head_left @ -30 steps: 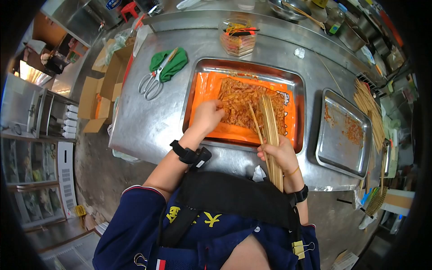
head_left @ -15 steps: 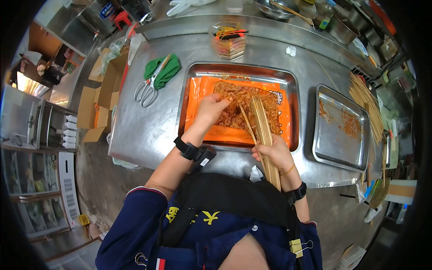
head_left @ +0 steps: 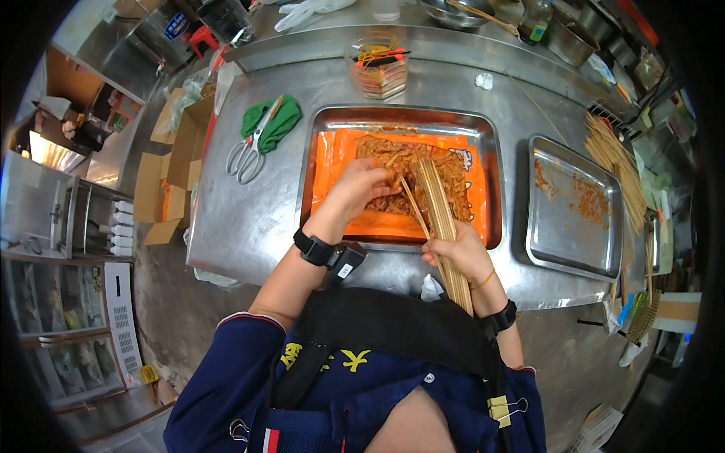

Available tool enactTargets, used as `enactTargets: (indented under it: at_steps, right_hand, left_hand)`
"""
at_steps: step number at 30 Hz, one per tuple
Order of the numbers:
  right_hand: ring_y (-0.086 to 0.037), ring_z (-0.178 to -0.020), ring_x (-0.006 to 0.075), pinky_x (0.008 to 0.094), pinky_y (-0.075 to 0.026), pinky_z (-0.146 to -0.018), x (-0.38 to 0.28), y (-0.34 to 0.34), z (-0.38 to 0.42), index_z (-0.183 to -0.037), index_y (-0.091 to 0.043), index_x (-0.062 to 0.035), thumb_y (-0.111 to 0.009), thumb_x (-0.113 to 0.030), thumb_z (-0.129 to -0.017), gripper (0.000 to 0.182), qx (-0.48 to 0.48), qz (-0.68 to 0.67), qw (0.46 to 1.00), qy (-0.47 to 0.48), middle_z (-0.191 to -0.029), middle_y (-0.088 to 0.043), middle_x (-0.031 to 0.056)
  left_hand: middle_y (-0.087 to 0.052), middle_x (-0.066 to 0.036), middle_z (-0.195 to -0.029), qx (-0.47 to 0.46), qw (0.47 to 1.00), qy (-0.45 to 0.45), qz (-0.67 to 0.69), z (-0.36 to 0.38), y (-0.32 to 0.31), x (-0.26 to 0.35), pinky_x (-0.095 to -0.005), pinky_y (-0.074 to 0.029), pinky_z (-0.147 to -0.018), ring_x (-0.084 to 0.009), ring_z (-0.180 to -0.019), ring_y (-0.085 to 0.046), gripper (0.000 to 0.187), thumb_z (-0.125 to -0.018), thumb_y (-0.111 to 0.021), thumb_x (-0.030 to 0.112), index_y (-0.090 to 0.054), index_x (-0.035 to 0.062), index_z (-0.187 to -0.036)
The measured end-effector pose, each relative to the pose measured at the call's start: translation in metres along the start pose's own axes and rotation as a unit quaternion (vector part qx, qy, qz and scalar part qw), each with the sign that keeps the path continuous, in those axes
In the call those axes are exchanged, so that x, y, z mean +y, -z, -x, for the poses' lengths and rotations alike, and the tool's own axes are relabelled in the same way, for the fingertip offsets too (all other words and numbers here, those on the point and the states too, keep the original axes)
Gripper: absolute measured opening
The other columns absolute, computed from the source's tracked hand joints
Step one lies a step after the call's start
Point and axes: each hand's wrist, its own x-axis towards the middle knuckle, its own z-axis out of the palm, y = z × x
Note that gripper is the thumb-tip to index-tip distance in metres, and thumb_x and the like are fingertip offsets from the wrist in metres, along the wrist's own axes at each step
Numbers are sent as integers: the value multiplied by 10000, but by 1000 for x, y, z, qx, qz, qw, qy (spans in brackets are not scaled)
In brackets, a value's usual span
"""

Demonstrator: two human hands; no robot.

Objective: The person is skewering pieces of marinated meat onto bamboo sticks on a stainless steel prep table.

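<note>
My right hand is wrapped around a thick bundle of bamboo skewers. One single skewer sticks out apart from the bundle on its left. Close to that skewer's tip, my left hand has its fingers pinched together over the sauced, shredded-looking food; a reddish-brown piece seems to be between the fingertips. The food lies on an orange printed plastic bag inside a deep steel tray. My fingers partly hide the food beneath them.
Scissors rest on a green cloth at the left. Behind the tray stands a clear container. A second steel tray with sauce residue lies right, beside loose skewers. A cardboard box is left of the table.
My left hand has shifted slightly down, its fingertips now nearer the single skewer's tip. The right hand keeps its hold on the bundle. The whole view has moved a little.
</note>
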Motion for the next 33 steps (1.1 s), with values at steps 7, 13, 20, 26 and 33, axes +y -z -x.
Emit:
enactTargets:
  at_steps: [7,13,20,26,33]
  right_hand:
    - [-600,-600,153,267,-498,-511,2,0,0,-879,-514,42,-586,-26,-740,171,-3,-5,1000,0,-747,-604,121]
    - [-598,-601,154,262,-492,-508,1,-1,0,-866,-513,47,-586,-16,-742,157,-6,8,1000,-2,-738,-598,119]
    - [-596,-596,153,260,-483,-499,1,-2,0,-868,-515,51,-588,-9,-738,161,-1,-9,1000,-4,-717,-593,117]
    - [-600,-596,159,258,-496,-511,-1,-2,0,-876,-508,46,-586,-2,-728,174,-2,4,1000,-7,-731,-599,137]
    - [-606,-598,161,258,-507,-523,-1,-2,1,-879,-505,39,-590,-15,-731,179,0,-8,1000,-5,-741,-607,141]
  left_hand:
    - [-615,-118,-1006,21,1000,-8,-16,-3,3,-5,-321,-530,-763,-194,-859,-620,214,-857,-462,10,-541,-64,-1043]
    - [-642,-101,-925,70,995,-24,-59,-13,6,-7,-278,-532,-678,-170,-791,-631,175,-852,-547,74,-593,-32,-983]
    - [-643,-93,-917,60,995,-22,-78,-9,0,-2,-262,-527,-664,-154,-749,-619,182,-840,-591,97,-606,-27,-971]
    - [-634,-101,-954,70,997,0,-40,3,-6,-11,-269,-522,-675,-161,-774,-616,180,-835,-599,92,-608,-26,-971]
    - [-633,-60,-716,0,998,46,-46,15,-17,-28,-227,-465,-547,-125,-602,-591,173,-783,-679,145,-638,-19,-818]
